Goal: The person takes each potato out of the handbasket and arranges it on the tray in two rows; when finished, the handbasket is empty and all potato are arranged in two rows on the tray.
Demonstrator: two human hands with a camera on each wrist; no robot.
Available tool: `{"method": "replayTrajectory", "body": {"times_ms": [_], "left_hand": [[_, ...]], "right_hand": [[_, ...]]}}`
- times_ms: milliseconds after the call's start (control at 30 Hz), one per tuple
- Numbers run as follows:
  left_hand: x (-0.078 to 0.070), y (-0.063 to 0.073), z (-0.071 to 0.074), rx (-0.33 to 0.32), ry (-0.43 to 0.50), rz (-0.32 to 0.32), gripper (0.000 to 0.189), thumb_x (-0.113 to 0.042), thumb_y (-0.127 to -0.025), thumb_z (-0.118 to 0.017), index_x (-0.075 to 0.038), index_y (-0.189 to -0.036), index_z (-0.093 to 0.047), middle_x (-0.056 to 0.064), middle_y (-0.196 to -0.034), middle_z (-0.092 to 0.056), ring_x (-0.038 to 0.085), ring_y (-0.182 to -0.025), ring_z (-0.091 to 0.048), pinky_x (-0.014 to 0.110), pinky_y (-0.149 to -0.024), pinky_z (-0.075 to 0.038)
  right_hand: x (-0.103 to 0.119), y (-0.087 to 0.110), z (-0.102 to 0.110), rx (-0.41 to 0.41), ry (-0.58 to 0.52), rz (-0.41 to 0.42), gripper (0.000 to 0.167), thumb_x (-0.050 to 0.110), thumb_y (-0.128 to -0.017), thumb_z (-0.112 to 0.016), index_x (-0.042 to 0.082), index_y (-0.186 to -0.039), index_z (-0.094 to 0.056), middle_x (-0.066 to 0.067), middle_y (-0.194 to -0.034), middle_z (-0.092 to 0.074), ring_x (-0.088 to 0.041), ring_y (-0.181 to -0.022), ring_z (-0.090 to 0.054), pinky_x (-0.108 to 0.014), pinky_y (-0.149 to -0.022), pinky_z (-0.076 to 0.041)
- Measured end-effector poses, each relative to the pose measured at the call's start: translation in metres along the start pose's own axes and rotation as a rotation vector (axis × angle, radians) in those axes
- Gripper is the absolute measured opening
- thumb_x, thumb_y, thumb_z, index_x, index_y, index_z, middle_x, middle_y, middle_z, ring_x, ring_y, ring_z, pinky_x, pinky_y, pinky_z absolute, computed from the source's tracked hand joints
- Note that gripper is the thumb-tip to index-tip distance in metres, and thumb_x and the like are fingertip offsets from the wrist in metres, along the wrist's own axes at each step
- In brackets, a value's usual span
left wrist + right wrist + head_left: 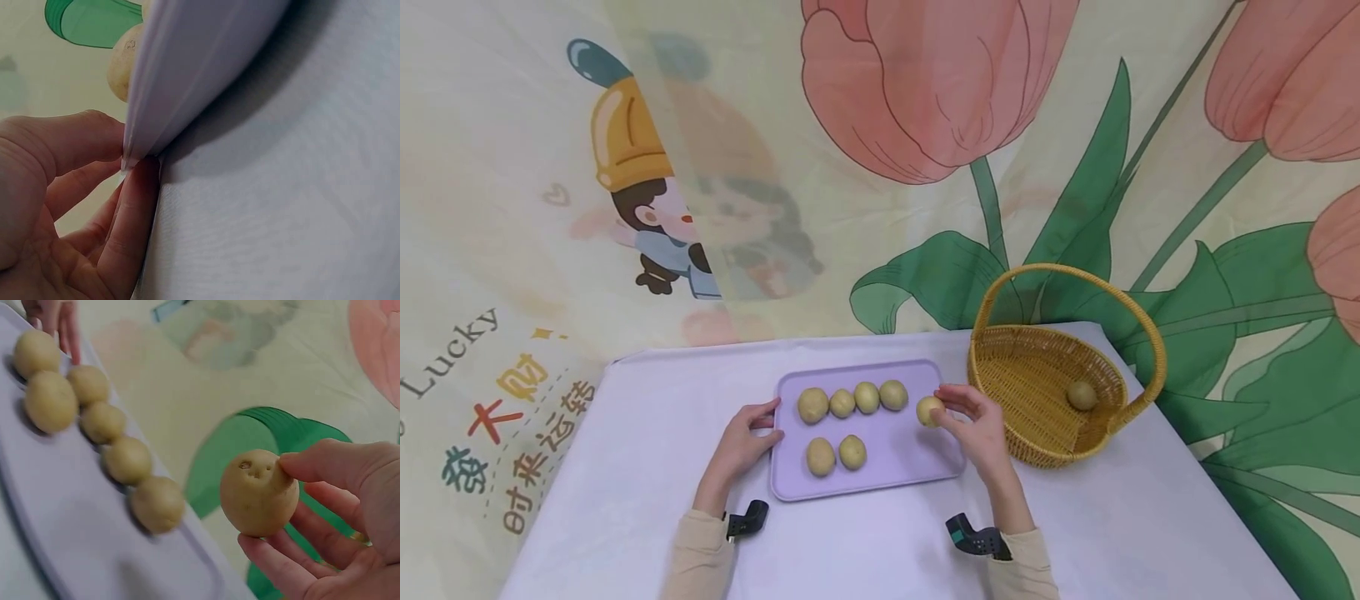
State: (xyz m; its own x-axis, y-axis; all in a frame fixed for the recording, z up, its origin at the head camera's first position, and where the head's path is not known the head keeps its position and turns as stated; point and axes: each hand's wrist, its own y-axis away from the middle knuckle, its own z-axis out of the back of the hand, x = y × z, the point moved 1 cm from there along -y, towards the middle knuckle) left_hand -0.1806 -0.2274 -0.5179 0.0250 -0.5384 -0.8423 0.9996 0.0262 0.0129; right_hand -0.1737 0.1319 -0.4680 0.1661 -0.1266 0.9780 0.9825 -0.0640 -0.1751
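My right hand [981, 429] pinches a small round potato [259, 492] between thumb and fingertips, held above the right part of the lilac tray [895, 467]. My left hand [741, 446] grips the tray's left edge; in the left wrist view the thumb lies against the rim [140, 119] and a finger reaches beneath it. Several potatoes [867, 397] form a row along the tray's far side. Two more, an oval potato [821, 457] and a rounder potato [852, 452], sit nearer the front left.
To the right of the tray stands a wicker basket [1022, 392] with a tall arched handle [1063, 268]. One potato [1082, 396] lies inside it. A white cloth [865, 550] covers the table, and a printed curtain [880, 208] hangs behind.
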Motion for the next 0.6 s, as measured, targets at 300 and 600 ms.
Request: {"method": "replayTrajectory", "body": {"times_ms": [300, 600], "left_hand": [[-0.001, 0.002, 0.0, 0.001, 0.014, 0.0, 0.057, 0.002, -0.084, -0.07, 0.002, -0.138, -0.054, 0.024, -0.126, -0.054, 0.038, -0.111, -0.061, 0.045, -0.097, -0.048], [-0.001, 0.002, 0.001, -0.002, 0.021, 0.0, 0.057, 0.002, -0.083, -0.07, 0.002, -0.138, -0.054, 0.022, -0.125, -0.055, 0.036, -0.111, -0.061, 0.043, -0.097, -0.047]], "right_hand": [[-0.027, 0.009, -0.052, 0.07, -0.072, -0.008, 0.033, -0.008, -0.076, -0.076, -0.008, -0.107, -0.068, -0.025, -0.108, -0.069, -0.036, -0.102, -0.066, -0.043, -0.09, -0.054], [-0.007, 0.021, -0.068, 0.123, -0.041, 0.011, 0.03, -0.02, -0.074, -0.068, -0.018, -0.103, -0.063, -0.033, -0.106, -0.064, -0.049, -0.104, -0.061, -0.055, -0.089, -0.051]]}}
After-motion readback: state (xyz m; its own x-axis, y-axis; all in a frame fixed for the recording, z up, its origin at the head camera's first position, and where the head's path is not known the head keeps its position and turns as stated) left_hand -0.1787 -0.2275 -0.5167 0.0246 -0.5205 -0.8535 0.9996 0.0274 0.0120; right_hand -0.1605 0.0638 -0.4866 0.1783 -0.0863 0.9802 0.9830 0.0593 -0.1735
